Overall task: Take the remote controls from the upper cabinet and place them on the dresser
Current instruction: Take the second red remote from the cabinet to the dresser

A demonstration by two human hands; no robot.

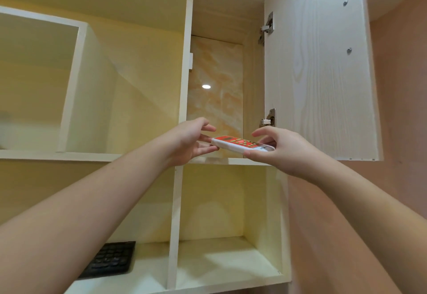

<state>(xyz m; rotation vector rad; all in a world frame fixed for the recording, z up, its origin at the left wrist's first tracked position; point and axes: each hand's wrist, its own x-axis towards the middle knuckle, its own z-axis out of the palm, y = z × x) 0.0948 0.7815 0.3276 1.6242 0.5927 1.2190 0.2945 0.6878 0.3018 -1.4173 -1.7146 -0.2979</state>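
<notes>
We have both hands raised to the open right-hand compartment of the upper cabinet (231, 161), and the red-faced remote control (240, 144) lies between them, just above the front lip of that compartment's shelf. Its long axis runs nearly level from left to right across our view, button side up, the white underside turned toward us, so each hand meets one end of it. Our right hand (284, 149) has the firmer grip: the thumb presses under the near edge, fingers curl over the right end, closed on the remote. Our left hand (187, 142) touches the left end only with its fingertips, the fingers loosely spread and not wrapped around, so we judge it steadies rather than carries. The cabinet door (321, 67) stands swung open just to the right of our right hand, close enough that a pull straight back toward us looks safer than a sweep to the right. The dresser is not in view, so we judge it lies below and behind this frame. A dark keypad device (111, 259), perhaps another remote, lies on the lower shelf, left compartment, nearer our left arm; we cannot tell what it is for sure.
</notes>
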